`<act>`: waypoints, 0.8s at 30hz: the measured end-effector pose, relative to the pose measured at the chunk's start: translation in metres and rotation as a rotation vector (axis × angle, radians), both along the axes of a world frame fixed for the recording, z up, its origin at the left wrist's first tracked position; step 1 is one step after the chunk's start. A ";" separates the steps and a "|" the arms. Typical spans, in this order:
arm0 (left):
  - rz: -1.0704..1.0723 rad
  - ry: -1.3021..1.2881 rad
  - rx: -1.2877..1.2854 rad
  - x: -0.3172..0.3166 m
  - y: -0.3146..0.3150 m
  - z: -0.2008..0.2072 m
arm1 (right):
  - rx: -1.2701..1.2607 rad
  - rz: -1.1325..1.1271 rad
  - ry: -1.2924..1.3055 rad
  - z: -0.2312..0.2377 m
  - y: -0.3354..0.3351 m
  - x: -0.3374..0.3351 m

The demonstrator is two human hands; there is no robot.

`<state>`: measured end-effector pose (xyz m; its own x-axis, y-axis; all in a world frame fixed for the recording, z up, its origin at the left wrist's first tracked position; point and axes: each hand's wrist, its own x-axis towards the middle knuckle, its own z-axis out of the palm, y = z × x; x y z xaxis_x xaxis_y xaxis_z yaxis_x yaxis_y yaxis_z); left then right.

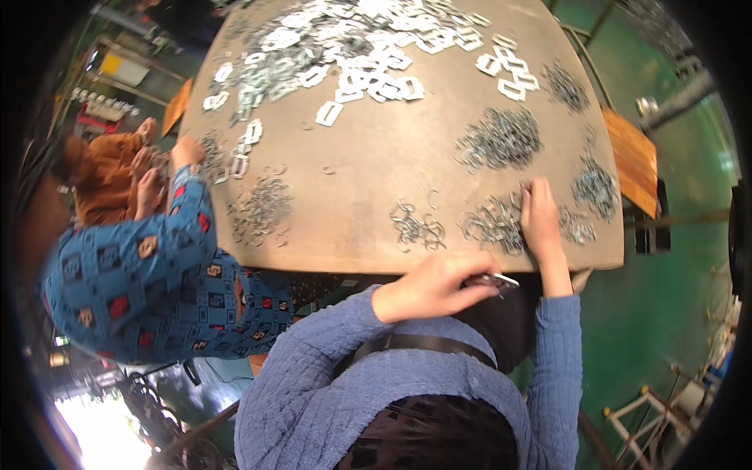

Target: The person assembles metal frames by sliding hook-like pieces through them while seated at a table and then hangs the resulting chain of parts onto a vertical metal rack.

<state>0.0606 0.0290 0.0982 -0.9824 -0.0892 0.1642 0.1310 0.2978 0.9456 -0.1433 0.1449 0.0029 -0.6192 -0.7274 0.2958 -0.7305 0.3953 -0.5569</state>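
My left hand (431,286) is at the near edge of the tan table (376,164), closed around a small flat metal buckle (495,280) that sticks out past my fingers. My right hand (540,219) reaches onto the tabletop with its fingers in a heap of bent wire clips (492,223); whether it has pinched one is hidden. A smaller clump of wire clips (417,229) lies just left of that. Both my forearms wear blue knitted sleeves.
Several more wire piles (501,139) dot the table, and a spread of flat rectangular buckles (352,47) covers the far side. At the left a person in a blue patterned top has a hand (186,149) on the table. An orange wooden seat (633,157) stands on the green floor at the right.
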 end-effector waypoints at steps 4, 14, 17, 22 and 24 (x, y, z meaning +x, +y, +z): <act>-0.034 0.001 -0.052 -0.007 0.005 0.007 | -0.191 -0.083 -0.047 0.020 0.005 0.001; 0.119 -0.034 -0.046 -0.016 0.013 0.005 | -0.613 -0.054 -0.924 0.104 0.091 0.027; 0.097 -0.039 -0.082 -0.024 0.013 0.007 | -0.661 -0.067 -0.764 0.122 0.101 0.050; 0.046 -0.017 -0.104 -0.027 0.013 0.014 | -0.659 -0.030 -1.000 0.131 0.110 0.081; 0.033 0.008 -0.116 -0.030 0.012 0.016 | -0.674 0.036 -1.049 0.133 0.101 0.089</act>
<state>0.0308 0.0405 0.1138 -0.9779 -0.1011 0.1829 0.1267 0.4094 0.9035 -0.0546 0.2462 0.1363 -0.7646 -0.6445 -0.0081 0.1838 -0.2060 -0.9611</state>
